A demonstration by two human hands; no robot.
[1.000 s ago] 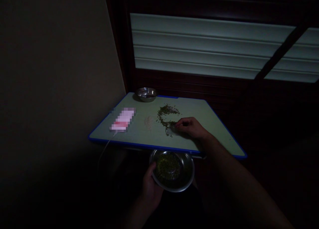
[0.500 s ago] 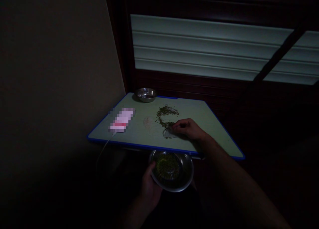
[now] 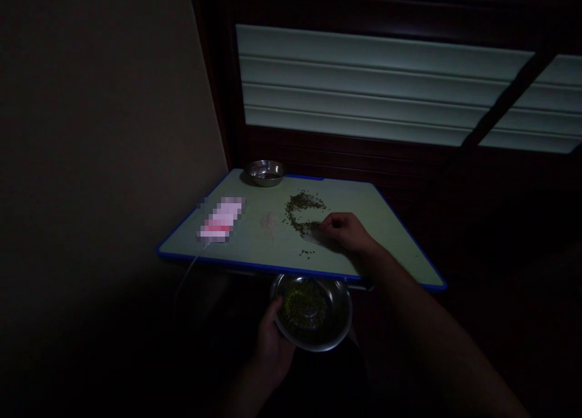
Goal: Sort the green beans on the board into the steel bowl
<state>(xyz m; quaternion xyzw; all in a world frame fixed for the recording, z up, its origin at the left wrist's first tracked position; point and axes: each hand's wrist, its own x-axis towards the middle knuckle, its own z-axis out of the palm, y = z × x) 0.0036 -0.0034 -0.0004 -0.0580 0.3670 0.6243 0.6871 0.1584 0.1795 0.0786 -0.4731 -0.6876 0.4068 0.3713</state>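
Note:
My left hand (image 3: 275, 336) grips the left rim of a metal bowl (image 3: 340, 321), its thumb inside the edge. Small green beans or seeds (image 3: 304, 303) cover part of the bowl's bottom. The bowl is held just below the near edge of the table (image 3: 364, 236). Over the tabletop, my right hand (image 3: 345, 230) has its fingers closed on a thin, pale, see-through piece (image 3: 313, 235), whose exact kind I cannot make out. Left of those fingers, a curved spread of green grains (image 3: 297, 209) lies on the table, with several loose ones (image 3: 307, 253) nearer the edge.
A second metal bowl (image 3: 264, 174) stands at the table's back left corner. A blurred phone-like object (image 3: 222, 219) lies at the left, with a white cable (image 3: 186, 274) hanging over the edge. A small pale pile (image 3: 269, 222) sits mid-table. Behind is a slatted panel (image 3: 354, 90).
My right hand has moved slightly right and up with the see-through piece, uncovering several loose grains near the table's edge. My left hand and its bowl have hardly moved.

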